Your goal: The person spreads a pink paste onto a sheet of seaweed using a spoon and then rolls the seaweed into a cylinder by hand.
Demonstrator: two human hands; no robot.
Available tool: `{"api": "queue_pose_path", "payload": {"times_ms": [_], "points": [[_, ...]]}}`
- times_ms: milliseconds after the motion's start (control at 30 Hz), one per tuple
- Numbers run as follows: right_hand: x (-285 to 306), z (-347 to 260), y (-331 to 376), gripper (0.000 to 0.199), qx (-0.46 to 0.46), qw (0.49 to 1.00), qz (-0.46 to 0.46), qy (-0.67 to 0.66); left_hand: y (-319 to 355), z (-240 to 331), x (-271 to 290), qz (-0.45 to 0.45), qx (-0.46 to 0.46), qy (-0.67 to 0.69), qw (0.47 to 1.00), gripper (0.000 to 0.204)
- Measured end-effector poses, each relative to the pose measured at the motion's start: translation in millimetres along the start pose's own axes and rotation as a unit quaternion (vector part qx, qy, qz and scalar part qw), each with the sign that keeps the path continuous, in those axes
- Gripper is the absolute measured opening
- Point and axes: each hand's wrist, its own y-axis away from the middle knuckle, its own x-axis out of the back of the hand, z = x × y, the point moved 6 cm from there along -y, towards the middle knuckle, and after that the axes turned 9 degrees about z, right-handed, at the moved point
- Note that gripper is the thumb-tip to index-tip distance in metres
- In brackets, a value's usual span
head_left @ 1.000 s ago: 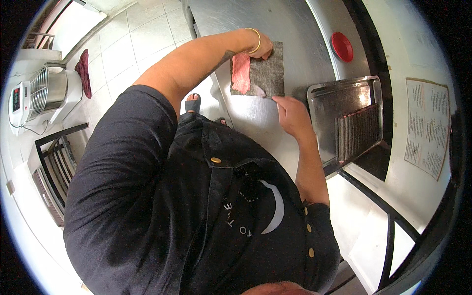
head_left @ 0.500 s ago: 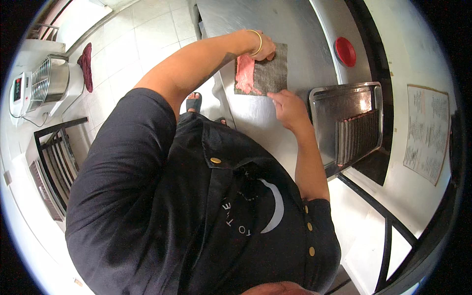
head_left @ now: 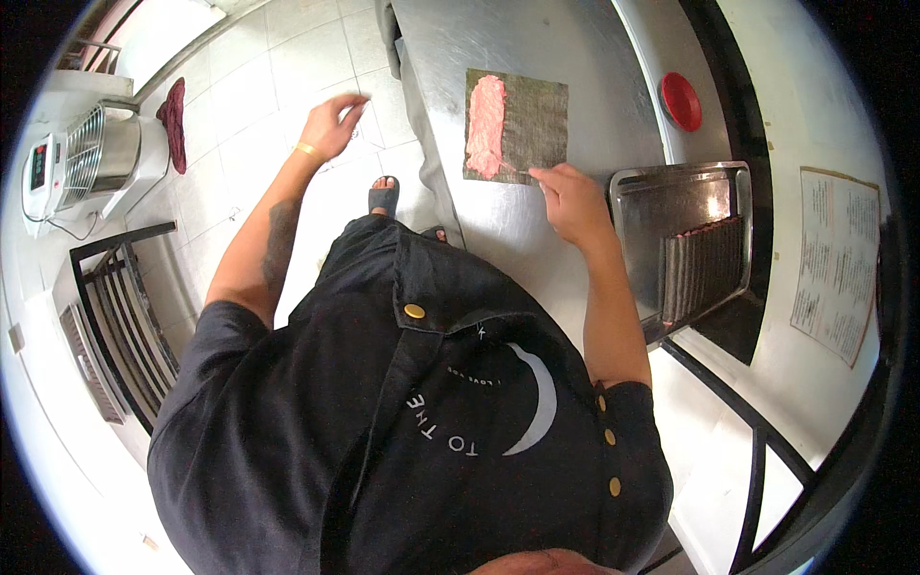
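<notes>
Sheet (head_left: 537, 129) lies on bench (head_left: 537, 38), paste (head_left: 487, 125) on its left side. Tray (head_left: 640, 206) sits right, rolls (head_left: 704, 270) in it. Bowl (head_left: 681, 102) stands behind tray.

White lettering (head_left: 441, 431) curving beside crescent (head_left: 539, 401) on black apron (head_left: 450, 508), fine print (head_left: 839, 249) filling pale wall sheet (head_left: 832, 326), illegible, red characters glowing on mixer display (head_left: 38, 167), illegible.

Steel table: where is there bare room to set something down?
The steel table is bare beyond the dark sheet and from that sheet rightward toward the red dish. The tray is bare left of its dark rolls. Crowded spots: the packed rolls, and the sheet's near edge, where the right hand is.
</notes>
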Motion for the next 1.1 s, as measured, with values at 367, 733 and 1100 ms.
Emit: {"api": "queue_pose_path", "payload": {"times_ms": [367, 733, 1100], "points": [[7, -2, -18, 0.024, 0.023, 0.999, 0.032, 0.007, 271, -208, 27, -0.258, 0.343, -0.221, 0.876, 0.037], [17, -4, 12, 0.025, -0.087, 0.989, 0.111, -0.042, 131, -89, 22, -0.077, 0.091, -0.124, 0.985, 0.029], [-65, -47, 91, 0.028, -0.28, 0.901, 0.281, -0.177, -14, 113, -41, -0.218, -0.482, -0.065, 0.846, 0.075]]}}
